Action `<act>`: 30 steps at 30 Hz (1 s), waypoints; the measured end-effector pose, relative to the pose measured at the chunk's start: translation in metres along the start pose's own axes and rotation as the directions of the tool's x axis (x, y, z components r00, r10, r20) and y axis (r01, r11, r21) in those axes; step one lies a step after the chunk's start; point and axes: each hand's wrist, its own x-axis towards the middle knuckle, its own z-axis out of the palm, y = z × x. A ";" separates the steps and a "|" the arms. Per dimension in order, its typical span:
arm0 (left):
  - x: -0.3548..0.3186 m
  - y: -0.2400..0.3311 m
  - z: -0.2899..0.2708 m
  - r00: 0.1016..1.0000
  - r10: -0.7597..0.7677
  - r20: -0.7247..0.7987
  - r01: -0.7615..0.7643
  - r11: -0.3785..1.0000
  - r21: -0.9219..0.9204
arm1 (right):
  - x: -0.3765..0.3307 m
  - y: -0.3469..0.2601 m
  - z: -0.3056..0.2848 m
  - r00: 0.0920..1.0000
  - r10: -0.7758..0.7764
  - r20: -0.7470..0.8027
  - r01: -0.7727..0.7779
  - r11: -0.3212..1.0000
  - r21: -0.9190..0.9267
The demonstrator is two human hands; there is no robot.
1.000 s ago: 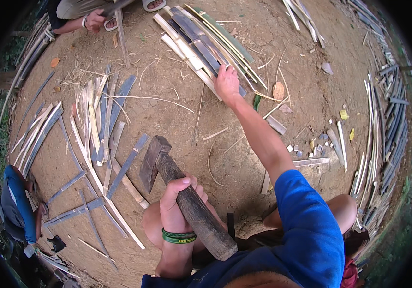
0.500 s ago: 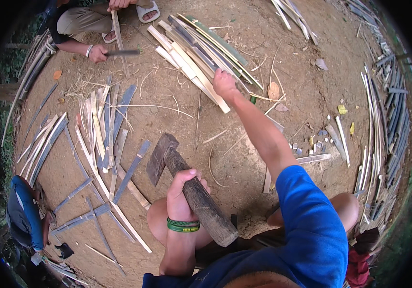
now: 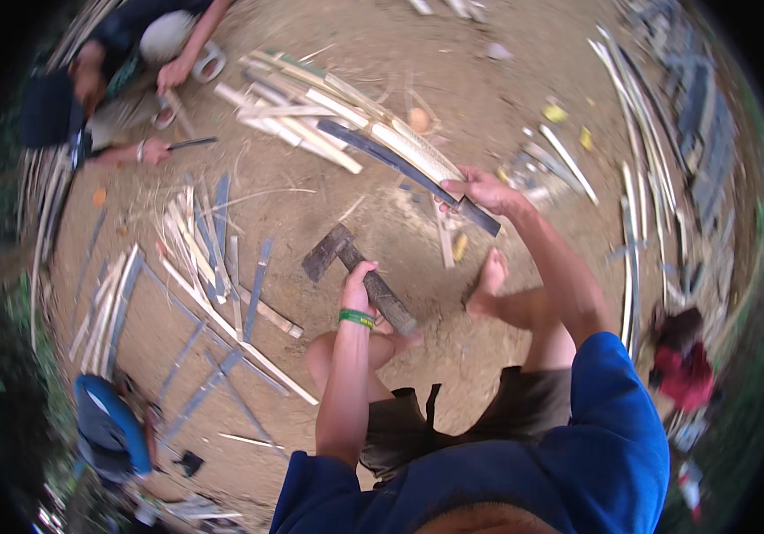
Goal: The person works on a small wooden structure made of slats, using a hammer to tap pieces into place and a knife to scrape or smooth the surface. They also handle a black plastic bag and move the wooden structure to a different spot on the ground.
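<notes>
My left hand [image 3: 361, 292] is wrapped round the thick wooden handle of a hatchet [image 3: 385, 303], close below its rusty iron head. The hatchet lies slantwise above my left knee, its head pointing up and left. Out in front, my right hand [image 3: 480, 190] grips a long dark bamboo strip [image 3: 391, 158] near its right end, with the fingers partly hidden. The strip slants down to the right, and its far end lies over a pile of pale split bamboo [image 3: 297, 111]. Some pale strips show right beside it.
At the upper left a person [image 3: 146, 147] crouches with a knife in one hand. Another person [image 3: 115, 427] is at the lower left. Bamboo strips [image 3: 195, 236] lie scattered on the left ground, and bamboo lengths [image 3: 698, 133] are stacked at right. My bare foot [image 3: 491, 280] rests near small offcuts.
My right hand has drawn the dark strip back from the pile, toward me and to the right. The left hand still holds the hatchet. The view has shifted, and my legs show more.
</notes>
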 end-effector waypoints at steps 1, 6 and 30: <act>-0.007 -0.009 -0.003 1.000 0.009 0.009 -0.010 0.996 0.094 | -0.045 -0.003 0.002 0.998 0.000 -0.063 0.003 0.999 0.045; -0.096 -0.030 -0.005 0.964 -0.225 0.143 0.175 0.939 0.298 | -0.272 0.060 0.021 0.838 0.186 -0.514 -0.038 0.958 0.286; -0.340 -0.161 -0.157 0.957 -0.159 0.242 -0.194 0.269 0.943 | -0.733 0.520 0.689 0.207 0.814 -0.543 -0.276 0.581 0.765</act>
